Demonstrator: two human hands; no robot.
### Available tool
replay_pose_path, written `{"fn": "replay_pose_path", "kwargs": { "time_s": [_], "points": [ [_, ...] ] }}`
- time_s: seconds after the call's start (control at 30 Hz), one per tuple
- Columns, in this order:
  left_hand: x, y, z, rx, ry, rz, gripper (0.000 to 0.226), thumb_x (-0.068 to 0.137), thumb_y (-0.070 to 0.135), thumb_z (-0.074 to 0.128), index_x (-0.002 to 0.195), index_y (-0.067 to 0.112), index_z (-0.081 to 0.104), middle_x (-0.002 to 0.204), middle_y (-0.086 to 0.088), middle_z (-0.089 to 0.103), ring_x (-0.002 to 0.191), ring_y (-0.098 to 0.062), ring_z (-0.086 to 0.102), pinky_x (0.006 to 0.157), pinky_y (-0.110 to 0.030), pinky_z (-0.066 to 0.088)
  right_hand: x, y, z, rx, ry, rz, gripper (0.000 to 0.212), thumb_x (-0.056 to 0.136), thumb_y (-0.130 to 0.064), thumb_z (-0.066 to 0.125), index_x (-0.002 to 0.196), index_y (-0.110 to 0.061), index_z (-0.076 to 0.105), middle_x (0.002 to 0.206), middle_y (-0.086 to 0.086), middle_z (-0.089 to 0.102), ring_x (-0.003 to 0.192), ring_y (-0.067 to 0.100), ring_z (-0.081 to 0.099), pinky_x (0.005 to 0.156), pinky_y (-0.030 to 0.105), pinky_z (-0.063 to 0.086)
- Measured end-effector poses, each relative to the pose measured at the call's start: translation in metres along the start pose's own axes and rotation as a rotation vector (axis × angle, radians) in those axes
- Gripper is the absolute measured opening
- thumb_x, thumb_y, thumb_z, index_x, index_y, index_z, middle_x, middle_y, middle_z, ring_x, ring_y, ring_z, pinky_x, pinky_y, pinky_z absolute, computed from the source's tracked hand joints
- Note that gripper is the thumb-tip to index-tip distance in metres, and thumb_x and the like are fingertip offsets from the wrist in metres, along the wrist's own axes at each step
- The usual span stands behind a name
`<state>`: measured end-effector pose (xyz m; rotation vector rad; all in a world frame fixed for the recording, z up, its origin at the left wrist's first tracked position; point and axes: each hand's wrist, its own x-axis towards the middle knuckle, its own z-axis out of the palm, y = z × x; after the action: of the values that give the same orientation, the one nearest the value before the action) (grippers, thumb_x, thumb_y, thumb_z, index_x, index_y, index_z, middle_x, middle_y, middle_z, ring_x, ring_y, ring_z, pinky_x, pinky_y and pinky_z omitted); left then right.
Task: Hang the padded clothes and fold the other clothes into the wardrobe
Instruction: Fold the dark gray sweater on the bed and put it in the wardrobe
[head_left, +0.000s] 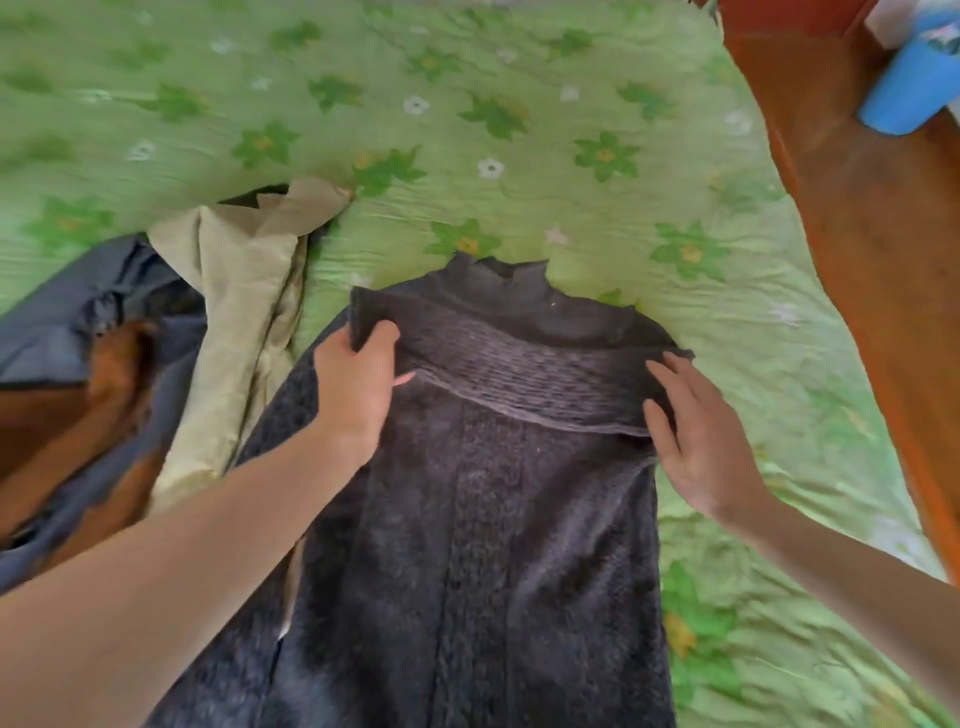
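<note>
A dark grey knitted sweater (483, 519) lies flat on the green flowered bedspread (519, 130), its collar pointing away from me. A ribbed sleeve is folded across its chest. My left hand (356, 382) grips the left shoulder end of that fold, thumb on top. My right hand (691, 441) lies with straight fingers on the right end of the sleeve. To the left lies a beige padded garment (239, 312), and beside it a blue-grey jacket with a brown lining (78, 364).
A reddish wooden surface (872, 234) runs along the bed's right side. A blue cup (909, 88) stands on it at the top right. The bedspread stretches bare beyond the sweater's collar.
</note>
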<state>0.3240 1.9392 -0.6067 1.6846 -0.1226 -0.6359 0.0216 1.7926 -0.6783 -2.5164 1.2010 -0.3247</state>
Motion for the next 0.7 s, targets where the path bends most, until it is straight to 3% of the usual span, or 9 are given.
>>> {"fn": "replay_pose_path", "kwargs": {
  "time_s": [0.17,0.27,0.37,0.5,0.6,0.7],
  "points": [
    [0.042,-0.016,-0.039,0.056,0.072,-0.071,0.014,0.101,0.006,0.057,0.102,0.013,0.069,0.096,0.002,0.073,0.087,-0.015,0.072,0.066,-0.021,0.062,0.004,-0.005,0.019,-0.174,-0.168,0.014,0.061,0.112,-0.051,0.020,0.166,-0.024,0.022,0.173,0.007,0.015,0.160,0.029,0.013,0.125,0.052,0.027],
    [0.057,-0.031,-0.057,0.203,0.060,-0.093,0.021,0.100,0.008,0.060,0.117,0.010,0.072,0.099,-0.002,0.075,0.093,-0.023,0.074,0.084,-0.038,0.065,0.010,-0.015,0.026,-0.247,-0.265,0.053,0.065,0.108,-0.055,0.016,0.167,-0.030,0.005,0.175,-0.001,-0.001,0.161,0.022,-0.003,0.129,0.048,0.016],
    [0.065,-0.045,-0.068,0.409,0.033,-0.115,0.025,0.095,0.013,0.066,0.118,0.009,0.074,0.094,-0.003,0.075,0.098,-0.032,0.074,0.095,-0.050,0.060,0.016,-0.021,0.034,-0.377,-0.341,0.076,0.068,0.107,-0.056,0.012,0.166,-0.030,-0.007,0.175,0.000,-0.008,0.161,0.023,-0.009,0.130,0.046,0.009],
    [0.067,-0.050,-0.079,0.618,-0.071,-0.050,0.026,0.098,0.016,0.061,0.118,0.005,0.073,0.102,-0.012,0.075,0.101,-0.035,0.070,0.087,-0.038,0.054,0.022,-0.022,0.039,-0.447,-0.410,0.147,0.071,0.103,-0.060,0.004,0.164,-0.030,-0.017,0.174,0.009,-0.011,0.161,0.028,-0.005,0.130,0.045,0.010],
    [0.065,-0.050,-0.090,0.900,-0.067,0.112,0.031,0.103,0.017,0.044,0.114,0.006,0.071,0.116,-0.017,0.069,0.113,-0.039,0.058,0.094,-0.044,0.046,0.021,-0.026,0.040,-0.499,-0.371,0.167,0.076,0.101,-0.063,-0.003,0.167,-0.026,-0.006,0.174,0.015,0.000,0.161,0.033,0.005,0.129,0.047,0.014],
    [0.059,-0.052,-0.106,1.181,-0.001,0.243,0.035,0.101,0.017,0.051,0.133,0.014,0.062,0.133,-0.017,0.051,0.123,-0.040,0.043,0.104,-0.053,0.037,0.025,-0.042,0.046,-0.491,-0.214,0.108,0.074,0.107,-0.056,0.012,0.162,-0.011,0.031,0.168,0.020,0.026,0.156,0.037,0.026,0.124,0.054,0.029]
  ]
}}
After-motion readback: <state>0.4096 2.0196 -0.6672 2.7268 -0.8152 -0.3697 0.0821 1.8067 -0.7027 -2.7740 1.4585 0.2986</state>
